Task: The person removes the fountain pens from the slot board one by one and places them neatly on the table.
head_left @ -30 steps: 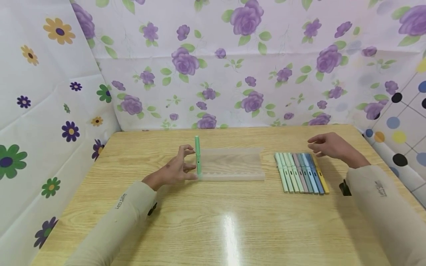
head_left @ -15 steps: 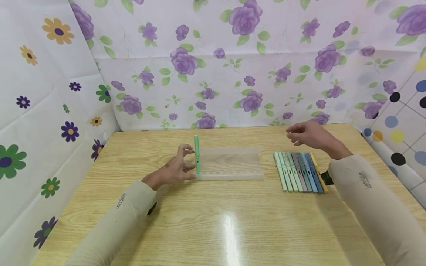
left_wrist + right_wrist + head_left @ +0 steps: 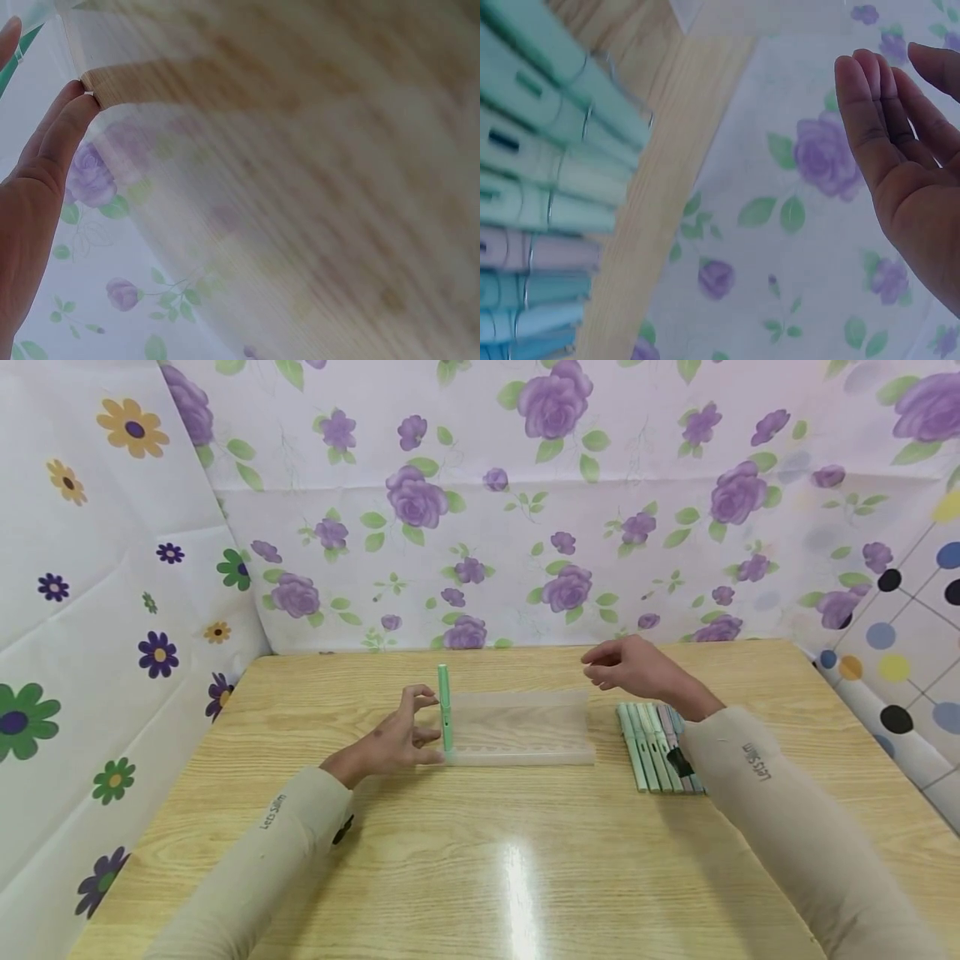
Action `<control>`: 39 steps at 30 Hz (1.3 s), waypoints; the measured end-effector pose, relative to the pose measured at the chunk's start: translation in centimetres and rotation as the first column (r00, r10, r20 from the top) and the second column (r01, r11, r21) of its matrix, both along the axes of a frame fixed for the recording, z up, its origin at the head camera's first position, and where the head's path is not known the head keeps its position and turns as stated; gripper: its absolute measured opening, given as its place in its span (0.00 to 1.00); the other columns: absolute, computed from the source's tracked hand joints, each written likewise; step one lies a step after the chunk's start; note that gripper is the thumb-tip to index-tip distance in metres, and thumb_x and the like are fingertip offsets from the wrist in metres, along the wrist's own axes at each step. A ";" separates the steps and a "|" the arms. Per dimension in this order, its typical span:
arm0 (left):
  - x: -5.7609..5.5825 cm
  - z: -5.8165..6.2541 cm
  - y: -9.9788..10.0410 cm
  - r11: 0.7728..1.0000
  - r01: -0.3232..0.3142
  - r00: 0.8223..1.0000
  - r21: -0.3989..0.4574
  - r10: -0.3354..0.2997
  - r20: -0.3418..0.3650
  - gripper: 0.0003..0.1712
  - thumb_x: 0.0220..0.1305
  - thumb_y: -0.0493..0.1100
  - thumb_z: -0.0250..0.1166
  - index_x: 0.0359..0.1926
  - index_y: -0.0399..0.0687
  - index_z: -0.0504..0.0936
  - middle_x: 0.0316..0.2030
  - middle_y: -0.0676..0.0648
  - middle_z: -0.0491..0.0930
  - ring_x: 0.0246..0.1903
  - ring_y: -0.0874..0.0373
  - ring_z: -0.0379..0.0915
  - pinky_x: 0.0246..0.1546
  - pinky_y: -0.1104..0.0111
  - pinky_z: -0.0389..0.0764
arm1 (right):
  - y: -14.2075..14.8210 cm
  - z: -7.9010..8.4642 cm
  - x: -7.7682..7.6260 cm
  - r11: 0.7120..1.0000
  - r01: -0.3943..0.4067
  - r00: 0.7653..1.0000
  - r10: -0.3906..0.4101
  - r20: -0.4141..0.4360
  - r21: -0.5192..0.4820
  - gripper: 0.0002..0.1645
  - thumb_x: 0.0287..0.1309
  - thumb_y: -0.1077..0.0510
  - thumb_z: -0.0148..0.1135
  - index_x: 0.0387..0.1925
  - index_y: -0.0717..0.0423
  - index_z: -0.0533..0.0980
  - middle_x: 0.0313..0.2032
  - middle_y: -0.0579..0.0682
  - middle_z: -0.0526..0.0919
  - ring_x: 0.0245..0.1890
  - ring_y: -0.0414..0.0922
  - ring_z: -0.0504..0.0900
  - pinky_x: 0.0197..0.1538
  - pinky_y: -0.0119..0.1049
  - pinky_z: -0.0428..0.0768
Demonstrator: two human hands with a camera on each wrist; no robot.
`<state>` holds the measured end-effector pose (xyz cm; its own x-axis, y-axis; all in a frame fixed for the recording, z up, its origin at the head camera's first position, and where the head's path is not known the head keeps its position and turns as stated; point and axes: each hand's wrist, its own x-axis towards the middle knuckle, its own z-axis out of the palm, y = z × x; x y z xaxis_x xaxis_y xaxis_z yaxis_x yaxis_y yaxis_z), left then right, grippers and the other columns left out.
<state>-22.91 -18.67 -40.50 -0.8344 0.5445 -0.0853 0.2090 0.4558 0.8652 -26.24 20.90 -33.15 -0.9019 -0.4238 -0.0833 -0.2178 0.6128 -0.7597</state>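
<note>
A clear pen rack (image 3: 525,759) with a notched front rail lies mid-table in the head view. One green pen (image 3: 446,710) stands upright at its left end. My left hand (image 3: 390,745) grips that end, thumb at the front rail and fingers toward the back; in the left wrist view two fingertips (image 3: 84,94) meet the rack's edge. My right hand (image 3: 633,668) is in the air just beyond the rack's right end, fingers loosely bent and holding nothing. Beneath the right forearm lies a row of capped pens (image 3: 641,747), green, lilac and blue ones showing, others hidden by the sleeve.
The wooden table (image 3: 420,860) runs back to a flower-print cloth (image 3: 495,560). Similar cloths hang at the left (image 3: 112,635) and right (image 3: 911,635) sides. A dark wrist device (image 3: 679,762) sits under the right sleeve, close over the pens.
My right hand has moved left, from beyond the pen row to near the rack's right end, and its sleeve now covers the row's right part. The left hand, rack and upright pen stay put.
</note>
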 end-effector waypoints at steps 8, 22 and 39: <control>0.0 -0.1 0.0 1.000 -0.001 1.000 -0.002 0.001 -0.010 0.49 0.62 0.31 0.70 0.68 0.48 0.42 0.75 0.38 0.46 0.63 0.40 0.70 0.61 0.47 0.71 | -3.8 -0.6 -0.3 0.999 -0.036 0.997 0.037 -0.073 0.017 0.20 0.71 0.57 0.59 0.59 0.63 0.77 0.49 0.57 0.84 0.49 0.53 0.83 0.52 0.48 0.80; 0.0 -0.1 -0.1 1.000 -0.006 1.000 -0.011 0.006 -0.004 0.47 0.63 0.34 0.70 0.67 0.52 0.43 0.76 0.40 0.46 0.64 0.41 0.70 0.57 0.50 0.77 | -9.1 -0.2 -0.4 0.992 -0.122 0.989 0.118 -0.093 -0.035 0.19 0.71 0.58 0.60 0.58 0.63 0.78 0.50 0.56 0.84 0.50 0.50 0.83 0.55 0.47 0.80; -0.2 0.0 -0.3 0.999 -0.009 0.999 0.041 0.007 0.042 0.50 0.61 0.31 0.71 0.68 0.50 0.42 0.76 0.38 0.45 0.65 0.38 0.68 0.60 0.49 0.74 | -13.8 0.0 -1.0 0.979 -0.198 0.972 0.189 -0.136 -0.054 0.20 0.71 0.60 0.59 0.60 0.64 0.76 0.52 0.59 0.84 0.50 0.50 0.83 0.54 0.43 0.81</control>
